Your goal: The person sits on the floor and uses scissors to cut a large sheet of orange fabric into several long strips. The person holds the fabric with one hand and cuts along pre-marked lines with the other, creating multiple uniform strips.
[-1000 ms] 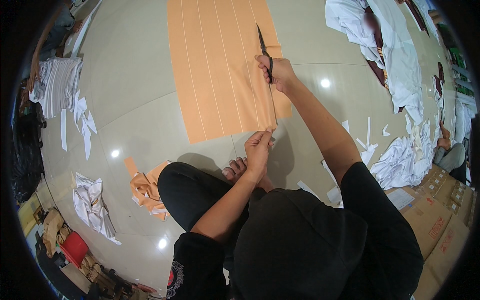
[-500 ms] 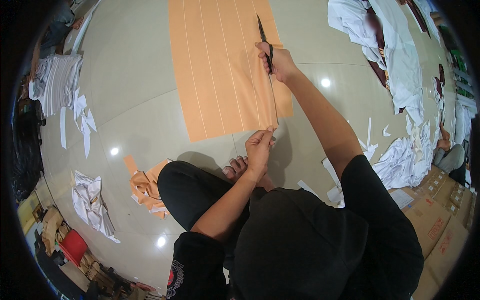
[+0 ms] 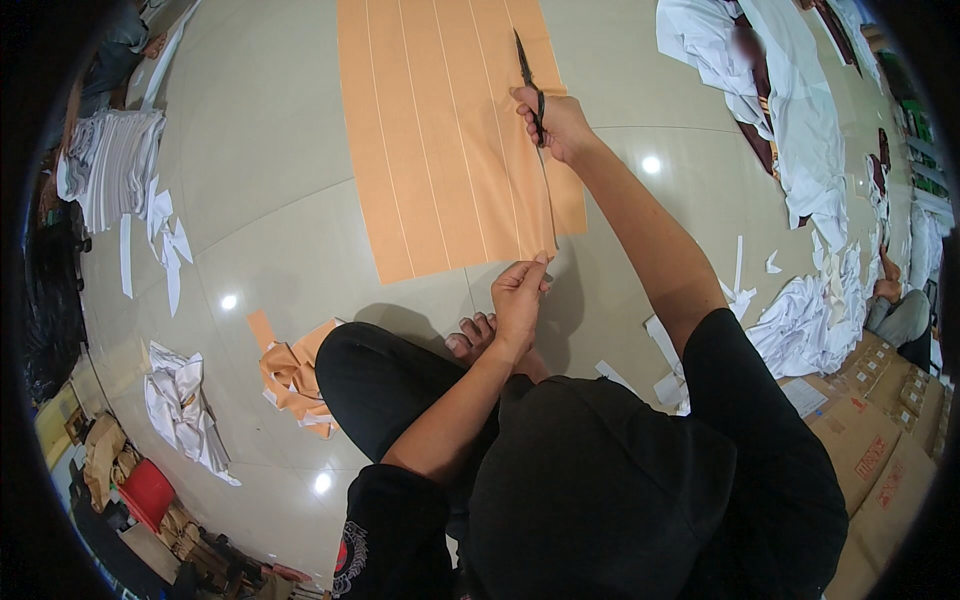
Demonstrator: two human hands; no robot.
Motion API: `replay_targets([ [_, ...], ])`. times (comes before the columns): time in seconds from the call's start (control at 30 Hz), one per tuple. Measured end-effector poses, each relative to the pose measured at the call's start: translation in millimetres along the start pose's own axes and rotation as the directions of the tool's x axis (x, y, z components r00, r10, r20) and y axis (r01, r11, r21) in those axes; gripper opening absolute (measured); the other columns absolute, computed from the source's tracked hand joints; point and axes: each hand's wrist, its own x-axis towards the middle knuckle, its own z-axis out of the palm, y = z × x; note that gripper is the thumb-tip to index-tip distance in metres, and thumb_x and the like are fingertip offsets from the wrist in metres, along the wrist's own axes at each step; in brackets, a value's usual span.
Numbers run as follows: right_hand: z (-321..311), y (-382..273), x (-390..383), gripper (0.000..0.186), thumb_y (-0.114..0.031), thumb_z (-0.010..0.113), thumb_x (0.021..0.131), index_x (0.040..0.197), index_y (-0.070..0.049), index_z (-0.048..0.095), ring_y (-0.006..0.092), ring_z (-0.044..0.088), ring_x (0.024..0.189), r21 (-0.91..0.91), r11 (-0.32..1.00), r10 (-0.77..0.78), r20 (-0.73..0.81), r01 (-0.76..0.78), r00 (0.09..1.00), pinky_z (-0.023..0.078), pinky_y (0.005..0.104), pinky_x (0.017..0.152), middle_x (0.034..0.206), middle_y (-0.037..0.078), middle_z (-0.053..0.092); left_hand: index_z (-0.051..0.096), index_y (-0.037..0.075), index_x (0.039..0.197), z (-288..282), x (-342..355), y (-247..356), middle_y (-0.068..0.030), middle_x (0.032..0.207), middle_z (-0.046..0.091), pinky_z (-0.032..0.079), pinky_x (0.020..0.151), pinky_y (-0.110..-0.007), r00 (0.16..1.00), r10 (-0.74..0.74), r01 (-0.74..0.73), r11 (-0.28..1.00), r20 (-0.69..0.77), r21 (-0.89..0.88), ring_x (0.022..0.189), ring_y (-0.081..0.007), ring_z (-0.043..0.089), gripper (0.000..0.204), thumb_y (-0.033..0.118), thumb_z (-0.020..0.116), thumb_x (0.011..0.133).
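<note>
An orange cloth [image 3: 430, 130] with pale lengthwise lines lies flat on the tiled floor in front of me. My right hand [image 3: 552, 122] is closed around the handles of black scissors [image 3: 525, 62], whose blades point away from me over the cloth's right part. From the scissors a cut runs back toward me to the near edge, parting a narrow strip [image 3: 569, 210] on the right. At that near edge my left hand [image 3: 519, 298] pinches the cloth's corner beside the cut, pulling it slightly taut. My bare foot shows just behind the left hand.
Crumpled orange cloth scraps [image 3: 298, 375] lie by my left knee, with a white cloth bundle [image 3: 185, 405] beyond. A stack of folded cloth [image 3: 113, 165] stands at far left. White garments [image 3: 810, 120] and cardboard boxes [image 3: 860, 440] fill the right side, where another person's leg shows.
</note>
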Motion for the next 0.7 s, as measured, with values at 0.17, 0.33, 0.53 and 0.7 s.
replay_targets([
  [0.17, -2, 4, 5, 0.024, -0.022, 0.082, 0.083, 0.084, -0.004, 0.065, 0.0105, 0.052, 0.055, -0.012, 1.000, -0.018, 0.023, 0.018, 1.000, 0.042, 0.0267, 0.048, 0.070, 0.003, 0.059, 0.078, 0.005, 0.102, 1, -1, 1, 0.0069, 0.067, 0.054, 0.025, 0.047, -0.020, 1.000, 0.011, -0.011, 1.000, 0.003, -0.007, 0.053, -0.0011, 0.037, 0.030, 0.034, 0.070, 0.100],
  [0.33, 1, 1, 1, 0.029, -0.026, 0.081, 0.083, 0.082, -0.003, 0.064, 0.0111, 0.052, 0.055, -0.010, 0.999, -0.031, 0.020, 0.032, 0.999, 0.042, 0.0277, 0.049, 0.068, 0.003, 0.057, 0.078, 0.006, 0.102, 1, -2, 3, 0.0067, 0.067, 0.055, 0.026, 0.047, -0.019, 1.000, -0.006, 0.006, 1.000, -0.005, -0.009, 0.053, -0.0011, 0.038, 0.029, 0.034, 0.070, 0.100],
  [0.53, 3, -9, 7, 0.037, -0.034, 0.083, 0.081, 0.080, -0.002, 0.063, 0.0124, 0.052, 0.056, -0.015, 0.999, -0.045, 0.038, 0.046, 0.998, 0.042, 0.0286, 0.051, 0.068, 0.004, 0.056, 0.078, 0.005, 0.099, -2, -1, 2, 0.0058, 0.067, 0.057, 0.029, 0.051, -0.020, 1.000, 0.001, 0.000, 1.000, -0.011, 0.028, 0.056, -0.0018, 0.041, 0.028, 0.033, 0.071, 0.100],
  [0.7, 4, -12, 18, 0.039, -0.035, 0.083, 0.080, 0.080, -0.002, 0.062, 0.0124, 0.052, 0.057, 0.007, 0.999, -0.051, 0.014, 0.051, 0.999, 0.042, 0.0287, 0.052, 0.069, 0.004, 0.056, 0.078, 0.002, 0.099, 0, -2, 5, 0.0043, 0.068, 0.059, 0.035, 0.059, -0.020, 0.999, -0.009, 0.010, 0.999, -0.032, 0.047, 0.063, -0.0031, 0.047, 0.028, 0.029, 0.071, 0.100],
])
